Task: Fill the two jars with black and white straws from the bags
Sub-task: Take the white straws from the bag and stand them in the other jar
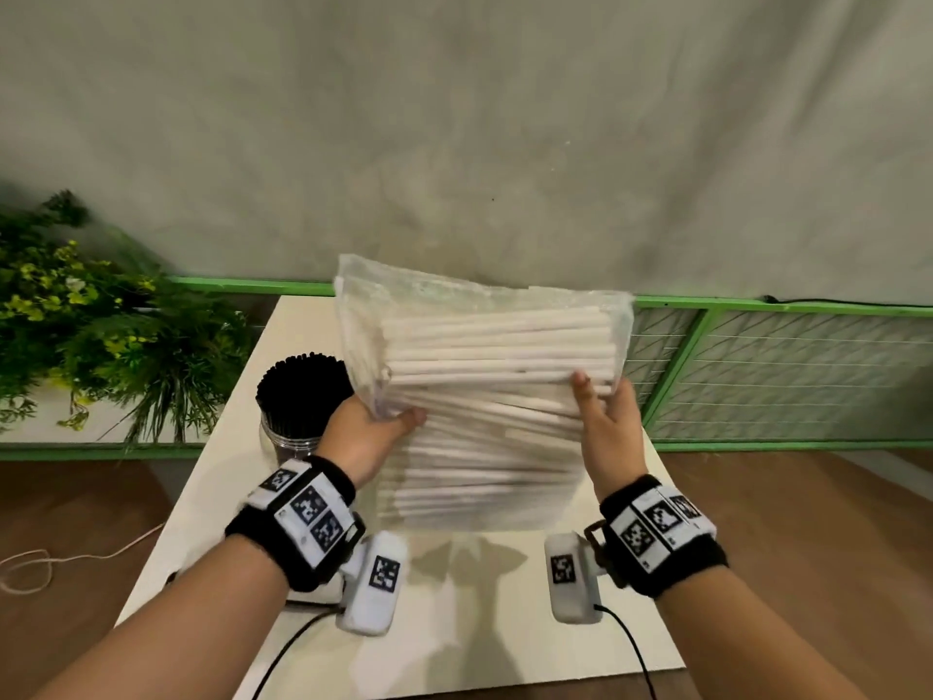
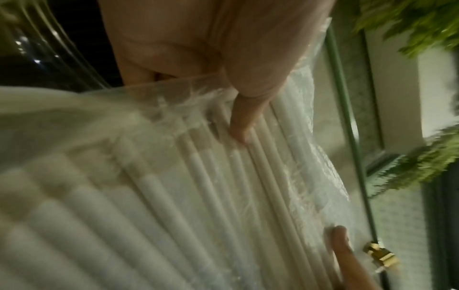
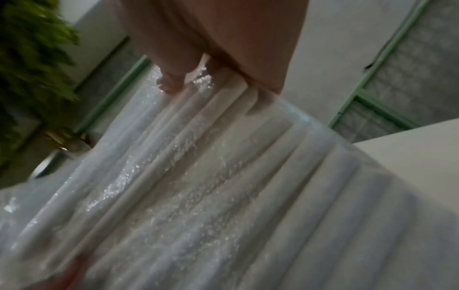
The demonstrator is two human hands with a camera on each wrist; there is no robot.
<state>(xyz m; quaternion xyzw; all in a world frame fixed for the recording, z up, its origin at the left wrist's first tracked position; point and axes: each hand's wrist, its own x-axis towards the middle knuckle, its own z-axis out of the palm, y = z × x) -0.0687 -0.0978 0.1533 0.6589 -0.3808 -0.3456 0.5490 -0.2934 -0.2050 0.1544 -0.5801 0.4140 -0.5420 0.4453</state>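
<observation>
A clear plastic bag of white straws [image 1: 495, 396] is held up over the white table [image 1: 454, 623], its straws lying crosswise. My left hand [image 1: 399, 419] grips its left edge, thumb on the front, fingers behind. My right hand [image 1: 593, 396] grips the right edge the same way. In the left wrist view my thumb [image 2: 240, 127] presses on the bag [image 2: 198, 196]. In the right wrist view my thumb [image 3: 171, 84] lies on the bag [image 3: 198, 176]. A glass jar full of black straws [image 1: 303, 391] stands just left of my left hand. No second jar shows.
A leafy green plant [image 1: 75, 320] sits left of the table. A green-framed mesh fence [image 1: 757, 371] runs behind and to the right. Black cables [image 1: 626, 644] hang from my wrist cameras over the table's near part. A thin cord [image 1: 30, 568] lies on the wooden floor.
</observation>
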